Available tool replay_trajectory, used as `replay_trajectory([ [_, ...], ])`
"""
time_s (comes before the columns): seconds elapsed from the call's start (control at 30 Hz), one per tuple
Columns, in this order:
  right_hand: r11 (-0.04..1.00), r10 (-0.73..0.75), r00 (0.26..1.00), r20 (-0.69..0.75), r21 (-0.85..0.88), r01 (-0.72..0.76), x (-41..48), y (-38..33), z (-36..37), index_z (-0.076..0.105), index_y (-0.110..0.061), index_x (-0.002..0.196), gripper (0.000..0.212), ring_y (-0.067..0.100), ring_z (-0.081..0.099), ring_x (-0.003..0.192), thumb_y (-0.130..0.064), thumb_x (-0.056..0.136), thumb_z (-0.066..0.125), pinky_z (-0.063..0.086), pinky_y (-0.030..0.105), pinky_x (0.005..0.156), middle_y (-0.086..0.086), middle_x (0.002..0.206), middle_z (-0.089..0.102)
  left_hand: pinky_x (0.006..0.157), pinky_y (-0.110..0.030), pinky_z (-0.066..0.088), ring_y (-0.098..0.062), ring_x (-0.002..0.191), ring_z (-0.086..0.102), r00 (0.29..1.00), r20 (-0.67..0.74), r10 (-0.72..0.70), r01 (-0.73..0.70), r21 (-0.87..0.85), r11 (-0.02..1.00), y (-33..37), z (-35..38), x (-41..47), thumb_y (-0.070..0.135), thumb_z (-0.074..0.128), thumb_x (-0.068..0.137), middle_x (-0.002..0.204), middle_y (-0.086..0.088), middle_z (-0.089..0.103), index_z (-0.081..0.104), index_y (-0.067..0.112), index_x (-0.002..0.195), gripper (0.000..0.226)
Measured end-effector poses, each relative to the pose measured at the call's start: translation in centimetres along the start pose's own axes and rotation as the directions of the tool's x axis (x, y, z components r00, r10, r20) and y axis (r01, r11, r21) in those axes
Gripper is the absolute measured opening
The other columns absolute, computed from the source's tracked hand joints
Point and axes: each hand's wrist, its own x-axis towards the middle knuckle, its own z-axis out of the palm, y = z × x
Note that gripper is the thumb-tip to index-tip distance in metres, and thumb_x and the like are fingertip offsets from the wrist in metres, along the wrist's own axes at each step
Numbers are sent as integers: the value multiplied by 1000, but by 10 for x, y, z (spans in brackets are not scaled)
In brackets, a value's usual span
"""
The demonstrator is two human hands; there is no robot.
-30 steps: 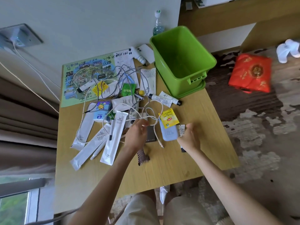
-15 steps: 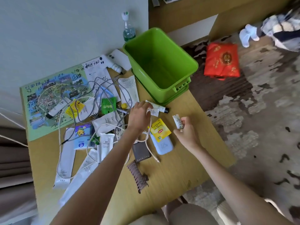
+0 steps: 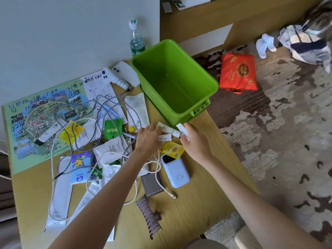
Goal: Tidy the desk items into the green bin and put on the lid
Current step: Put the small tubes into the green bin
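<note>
1. The right hand [image 3: 195, 142] has a small white sachet [image 3: 181, 128] pinched between thumb and fingers, its tip poking out towards 11 o'clock at the foot of the green bin [image 3: 161, 72].
2. The left hand [image 3: 149, 139] lies on the flat end of a cream tube [image 3: 168, 130]. Its fingers are bent onto the tube, but I cannot tell whether they have closed.
3. The tube lies on the desk [image 3: 206, 194], running from 10 to 4 o'clock with its dark cap beside the right fingers.
4. The bin's mouth is at 12 o'clock from both hands, and the right hand is nearer. A short lift over the near rim should drop the sachet in.
5. The power bank [image 3: 177, 172] and the tea bag [image 3: 171, 150] wait at 6 o'clock.
</note>
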Motion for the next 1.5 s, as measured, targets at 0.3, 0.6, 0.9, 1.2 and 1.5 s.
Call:
replay_trajectory([
  [0.3, 994, -54, 998, -24, -92, 51, 9, -7, 10, 58, -10, 113, 21, 8, 50, 56, -17, 93, 56, 31, 16, 44, 0, 85, 61, 59, -29, 33, -21, 70, 41, 899, -53, -435, 211, -817, 536, -11, -39, -9, 20, 59, 94, 80, -10, 44, 38, 8, 89, 25],
  [0.6, 867, -101, 980, 171, -468, 171, 27, -38, 43, 43, -10, 134, 40, 25, 48, 116, -3, 94, 45, 53, 33, 70, 10, 126, 56, 48, -30, 48, -20, 49, 53, 813, 48, -580, 137, -984, 111, -44, -65, -35, 9, 50, 95, 70, -13, 55, 39, 9, 100, 13],
  [0.9, 803, -25, 989, 142, -587, 105, 37, -49, 58, 54, -11, 112, 24, 18, 59, 99, -2, 92, 46, 51, 24, 59, 7, 109, 58, 47, -28, 37, -22, 50, 44, 737, 119, -665, 344, -913, 218, -84, -49, -49, 14, 51, 97, 73, -14, 48, 35, 11, 93, 17],
  [1.2, 855, -3, 973, 229, -505, 121, 38, -54, 64, 47, -5, 118, 49, 23, 53, 102, -42, 88, 61, 50, 30, 71, 9, 110, 59, 50, -31, 45, -22, 53, 49, 757, 133, -640, 359, -903, 236, -73, -51, -56, 17, 50, 99, 77, -15, 53, 41, 0, 106, 21],
  [1.5, 960, -267, 963, -36, -94, 263, 24, -97, -27, 46, -10, 98, 35, 12, 45, 74, -29, 79, 69, 30, 14, 54, -4, 87, 47, 46, -29, 43, -22, 51, 48, 822, -50, -568, 89, -973, 215, -41, -107, -30, 19, 50, 99, 70, -10, 51, 40, 10, 99, 14],
])
